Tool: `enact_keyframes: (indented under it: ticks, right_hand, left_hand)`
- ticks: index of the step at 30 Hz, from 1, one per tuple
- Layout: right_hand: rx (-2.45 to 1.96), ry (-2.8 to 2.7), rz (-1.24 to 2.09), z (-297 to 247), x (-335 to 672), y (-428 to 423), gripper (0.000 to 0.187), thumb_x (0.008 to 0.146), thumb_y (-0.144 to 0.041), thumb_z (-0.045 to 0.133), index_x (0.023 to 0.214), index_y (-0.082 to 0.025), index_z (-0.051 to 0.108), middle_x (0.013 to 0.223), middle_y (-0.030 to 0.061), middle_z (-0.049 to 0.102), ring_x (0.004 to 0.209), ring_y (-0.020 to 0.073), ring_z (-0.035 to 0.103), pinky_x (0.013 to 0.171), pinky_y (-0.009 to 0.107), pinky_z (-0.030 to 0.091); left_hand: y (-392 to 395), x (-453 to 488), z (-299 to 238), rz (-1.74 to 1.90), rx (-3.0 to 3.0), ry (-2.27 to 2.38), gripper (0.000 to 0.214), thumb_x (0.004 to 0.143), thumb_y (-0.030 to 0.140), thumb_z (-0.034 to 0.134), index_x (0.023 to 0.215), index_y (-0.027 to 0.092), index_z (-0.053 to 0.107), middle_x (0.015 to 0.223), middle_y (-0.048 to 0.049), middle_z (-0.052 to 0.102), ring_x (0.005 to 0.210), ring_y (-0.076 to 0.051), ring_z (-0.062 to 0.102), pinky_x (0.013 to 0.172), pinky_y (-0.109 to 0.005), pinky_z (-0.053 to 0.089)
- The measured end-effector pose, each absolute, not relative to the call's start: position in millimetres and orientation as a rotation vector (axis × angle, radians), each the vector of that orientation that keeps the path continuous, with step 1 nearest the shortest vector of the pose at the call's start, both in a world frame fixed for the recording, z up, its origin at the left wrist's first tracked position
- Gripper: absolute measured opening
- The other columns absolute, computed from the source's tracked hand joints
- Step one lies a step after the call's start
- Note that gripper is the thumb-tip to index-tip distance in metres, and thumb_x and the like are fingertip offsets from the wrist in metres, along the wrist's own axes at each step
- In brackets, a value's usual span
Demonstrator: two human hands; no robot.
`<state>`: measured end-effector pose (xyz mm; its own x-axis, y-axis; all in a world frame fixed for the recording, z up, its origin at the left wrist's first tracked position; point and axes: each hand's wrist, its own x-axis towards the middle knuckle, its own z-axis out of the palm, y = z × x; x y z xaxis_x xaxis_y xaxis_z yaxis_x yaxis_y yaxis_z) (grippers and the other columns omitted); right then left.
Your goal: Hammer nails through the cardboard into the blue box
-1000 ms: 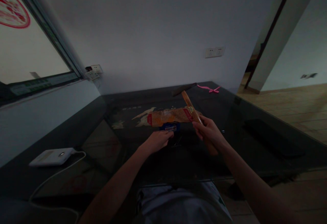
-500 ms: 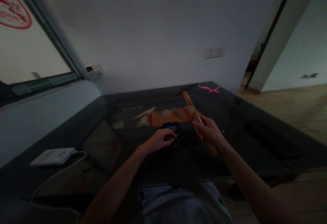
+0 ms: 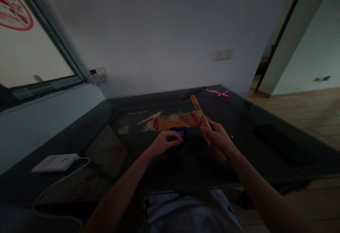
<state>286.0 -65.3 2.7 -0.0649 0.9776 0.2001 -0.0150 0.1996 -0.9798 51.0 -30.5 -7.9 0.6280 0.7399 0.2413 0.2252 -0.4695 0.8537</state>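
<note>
My right hand [image 3: 216, 134] is wrapped round the wooden handle of a hammer [image 3: 197, 105]. The hammer stands tilted, its dark head raised at the top left of the handle. My left hand [image 3: 165, 143] hangs low over the dark table, thumb and forefinger brought together at the tips. Whatever may be between those fingertips is too small and dark to make out. Thin shiny slivers [image 3: 185, 147] show on the table just below them. Beyond that hand lies a small blue packet [image 3: 180, 132], touching or close to a long orange-and-red food wrapper [image 3: 174, 121].
A white power bank [image 3: 54, 162] with a white cable lies at left. A pink ribbon [image 3: 222, 94] rests near the back corner. On the right is a flat black object [image 3: 281, 142]. The dark glossy table [image 3: 127, 100] meets the wall behind.
My left hand has shifted slightly left and up, and the thin sliver seen at its fingertips no longer shows there. The hammer and my right hand have hardly moved.
</note>
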Motion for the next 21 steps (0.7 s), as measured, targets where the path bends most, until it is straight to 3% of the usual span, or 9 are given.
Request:
enact_keyframes:
  ticks: [7, 13, 21]
  right_hand:
    - [-1.043, -1.307, 1.126, 1.3, 285.3, -64.1, 0.031, 0.071, -0.040, 0.061, 0.089, -0.017, 0.050, 0.052, -0.0084, 0.045, 0.031, 0.0048, 0.039, 0.029, 0.019, 0.030]
    - [-1.018, -1.309, 1.133, 0.4, 286.2, -63.7, 0.028, 0.072, -0.039, 0.061, 0.086, -0.017, 0.050, 0.051, -0.0084, 0.047, 0.031, 0.0051, 0.040, 0.030, 0.019, 0.030]
    - [-1.007, -1.327, 1.145, 2.3, 284.6, -66.0, 0.028, 0.072, -0.038, 0.060, 0.089, -0.017, 0.050, 0.053, -0.0083, 0.046, 0.031, 0.0052, 0.041, 0.029, 0.019, 0.029]
  left_hand:
    - [-35.4, 42.7, 17.8, 1.050, 2.134, 0.576, 0.013, 0.076, 0.028, 0.065, 0.077, 0.016, 0.068, 0.083, -0.0063, 0.067, 0.081, -0.015, 0.062, 0.077, -0.028, 0.048]
    - [-0.9, 37.3, 43.8, 1.422, 2.175, 0.951, 0.012, 0.076, 0.028, 0.064, 0.080, 0.018, 0.068, 0.080, -0.0036, 0.069, 0.077, -0.015, 0.063, 0.073, -0.026, 0.049]
    - [57.4, 56.0, 33.1, 1.386, 2.262, 1.132, 0.011, 0.075, 0.026, 0.063, 0.079, 0.018, 0.069, 0.082, -0.0036, 0.070, 0.078, -0.016, 0.063, 0.077, -0.029, 0.048]
